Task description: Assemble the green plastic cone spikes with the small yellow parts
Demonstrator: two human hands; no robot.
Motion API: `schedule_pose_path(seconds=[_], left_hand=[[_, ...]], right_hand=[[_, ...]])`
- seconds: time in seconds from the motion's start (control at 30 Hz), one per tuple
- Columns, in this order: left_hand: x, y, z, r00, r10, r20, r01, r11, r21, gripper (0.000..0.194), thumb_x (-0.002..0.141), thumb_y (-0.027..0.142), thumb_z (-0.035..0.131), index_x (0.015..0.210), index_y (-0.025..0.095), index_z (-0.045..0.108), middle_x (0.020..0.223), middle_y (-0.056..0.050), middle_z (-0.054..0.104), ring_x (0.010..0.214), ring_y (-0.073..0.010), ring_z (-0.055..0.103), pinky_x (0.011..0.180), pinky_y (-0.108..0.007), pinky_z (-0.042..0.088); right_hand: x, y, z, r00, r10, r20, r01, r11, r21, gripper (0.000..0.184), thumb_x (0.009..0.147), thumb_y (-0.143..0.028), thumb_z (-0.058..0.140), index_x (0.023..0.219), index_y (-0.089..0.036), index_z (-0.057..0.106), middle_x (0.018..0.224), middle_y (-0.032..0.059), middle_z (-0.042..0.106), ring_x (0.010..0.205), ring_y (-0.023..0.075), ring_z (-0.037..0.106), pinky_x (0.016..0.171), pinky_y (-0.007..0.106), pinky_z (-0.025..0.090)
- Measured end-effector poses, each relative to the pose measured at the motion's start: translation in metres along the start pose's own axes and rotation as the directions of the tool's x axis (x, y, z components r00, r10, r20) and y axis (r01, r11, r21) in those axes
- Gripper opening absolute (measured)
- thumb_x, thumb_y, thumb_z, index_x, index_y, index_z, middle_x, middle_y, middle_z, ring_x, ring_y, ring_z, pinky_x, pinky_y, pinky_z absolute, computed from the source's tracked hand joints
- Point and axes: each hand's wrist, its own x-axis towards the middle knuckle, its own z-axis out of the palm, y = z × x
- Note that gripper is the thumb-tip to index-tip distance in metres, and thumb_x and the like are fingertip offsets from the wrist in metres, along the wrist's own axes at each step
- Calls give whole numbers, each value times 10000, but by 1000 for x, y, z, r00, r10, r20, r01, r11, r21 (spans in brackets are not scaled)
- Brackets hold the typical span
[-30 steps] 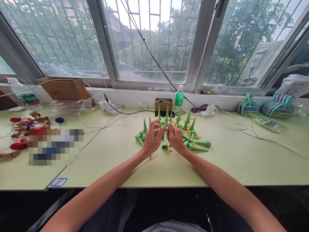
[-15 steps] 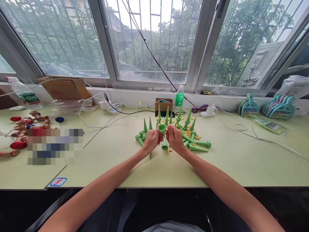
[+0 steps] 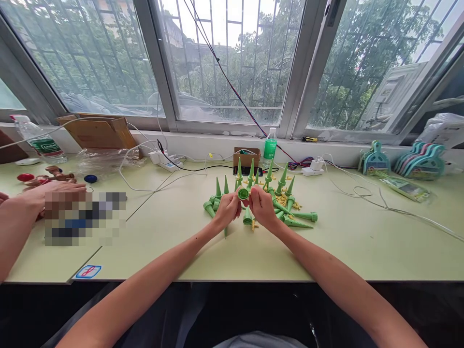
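Note:
My left hand (image 3: 227, 209) is closed round a green plastic cone spike (image 3: 243, 194), whose round open end faces up between my hands. My right hand (image 3: 261, 207) is closed beside it, fingertips pinched at the spike's rim; what they pinch is too small to name. Just beyond my hands lies a cluster of green cone spikes (image 3: 286, 203), several standing upright and several lying on their sides, with small yellow parts (image 3: 281, 198) scattered among them. One short green spike (image 3: 247, 218) stands between my wrists.
The pale green table (image 3: 174, 241) carries a power strip (image 3: 165, 163) and cables, a small cardboard box (image 3: 246, 155), a green bottle (image 3: 268, 143) and teal plastic items (image 3: 420, 158) at far right. Another person's arm (image 3: 21, 212) reaches in at left, near red and wooden toys (image 3: 50, 175).
My left hand went from spread fingers to a closed grip on the green spike, and both hands drew together. Another person's arm has come into view at the left.

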Motion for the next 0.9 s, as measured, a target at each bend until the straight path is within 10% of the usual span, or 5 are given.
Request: schedule_pose_path(seconds=[0.9], left_hand=[[-1,15,-1,997,64,-39,-64,998,12,317,859,511,557,806,207,486,411,88,402,335,-82,393,360,-202,311]], right_hand=[[3,3,-2,996,80,-37,-83,993,-82,465,981,-540,277,645,-228,353,464,-45,371,442,115,356,477,265,289]])
